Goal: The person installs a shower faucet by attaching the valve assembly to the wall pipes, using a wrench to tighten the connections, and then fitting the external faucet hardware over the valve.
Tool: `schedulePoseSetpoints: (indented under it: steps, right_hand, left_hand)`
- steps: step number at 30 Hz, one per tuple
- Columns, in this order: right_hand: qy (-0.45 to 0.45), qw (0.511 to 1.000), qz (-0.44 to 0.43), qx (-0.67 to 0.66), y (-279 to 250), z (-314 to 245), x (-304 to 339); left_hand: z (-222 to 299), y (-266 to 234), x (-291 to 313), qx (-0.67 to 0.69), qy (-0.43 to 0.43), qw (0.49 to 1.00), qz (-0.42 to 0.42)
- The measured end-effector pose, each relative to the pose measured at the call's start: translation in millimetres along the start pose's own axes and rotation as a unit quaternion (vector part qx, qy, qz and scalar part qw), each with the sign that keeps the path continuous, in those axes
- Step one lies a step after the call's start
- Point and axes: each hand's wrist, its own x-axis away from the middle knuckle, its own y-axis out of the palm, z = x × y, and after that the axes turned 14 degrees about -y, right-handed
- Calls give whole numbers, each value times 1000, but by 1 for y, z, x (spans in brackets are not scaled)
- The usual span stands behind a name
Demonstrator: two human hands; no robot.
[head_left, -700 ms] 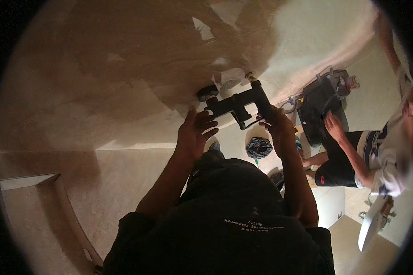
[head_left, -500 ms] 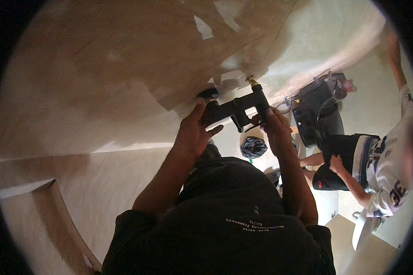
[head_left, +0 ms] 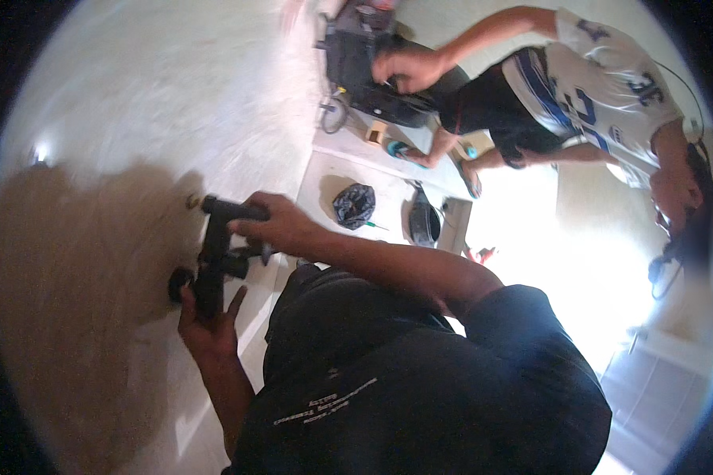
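Both my hands hold a black wall-mounted mixer tap [head_left: 211,265] up against a plastered wall. My left hand [head_left: 214,332] grips its lower end, fingers around the body. A round black flange [head_left: 180,283] sits between that end and the wall. My right hand [head_left: 277,226] is closed on the other end, beside the tap's outlet parts. Close to this end a small brass fitting [head_left: 192,201] juts from the wall, seemingly a little apart from the tap. How the flange end meets the wall is hidden.
At the upper right a co-worker [head_left: 578,95] in a white jersey reaches over a black bag [head_left: 364,71]. A black plastic bag [head_left: 354,206] and a black pouch [head_left: 424,222] lie on the floor. Bright light [head_left: 586,261] washes out the right side.
My view has turned right, so the wall and tap now appear at the left. Both hands still hold the tap. The co-worker now reaches over the black bag.
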Motion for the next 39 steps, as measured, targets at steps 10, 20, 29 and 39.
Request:
schedulePoseSetpoints:
  steps: [10,20,29,39]
  right_hand:
    - [-13,998,25,59,-51,-61,23]
    - [-69,990,5,122,-11,-30,-3]
    - [44,993,-105,28,-54,-5,-39]
    - [25,992,-78,-92,-54,-15,-36]
  left_hand:
    - [-9,76,30,-185,14,983,-10]
    - [-10,61,26,-766,205,605,72]
    - [-17,25,-45,23,7,997,-73]
    - [-15,44,-35,104,25,994,-29]
